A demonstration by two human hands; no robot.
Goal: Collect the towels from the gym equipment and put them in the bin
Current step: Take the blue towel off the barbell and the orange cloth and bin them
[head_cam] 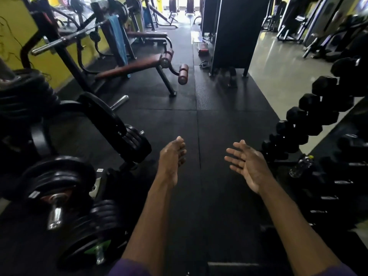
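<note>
A blue towel [119, 39] hung over the barbell [65, 37] of a bench-press rack at the upper left, draping down behind the rack's dark upright toward the bench [131, 66], whose brown pad sloped down to the left. A second patch of blue [147, 15] showed farther back along the same wall, too blurred to say whether it was another towel. No bin could be made out.

Both hands were empty and well apart from the towel, stretched forward over the black rubber floor [175, 100]. The left hand [172, 156] was seen edge-on, fingers loosely curled together and gripping nothing. The right hand [246, 163] was spread wide, palm turned inward and fingers splayed. Both forearms were bare, with purple sleeves [127, 268] just visible at the bottom edge.

To the left of the hands, black weight plates [131, 140] sat loaded on a machine's pegs, and nearer the camera a plate-loaded dumbbell [57, 188] with a chrome handle stood beside more plates. To the right, a rack of black hex dumbbells [310, 114] climbed diagonally toward the upper right, with a clear plastic bottle [301, 165] capped in yellow lying at its foot.

Beyond the bench, a tall black machine housing [237, 32] stood at the mat's far end, beside a shiny pale floor [278, 62]. A yellow wall [14, 22] ran behind the equipment on the left.
</note>
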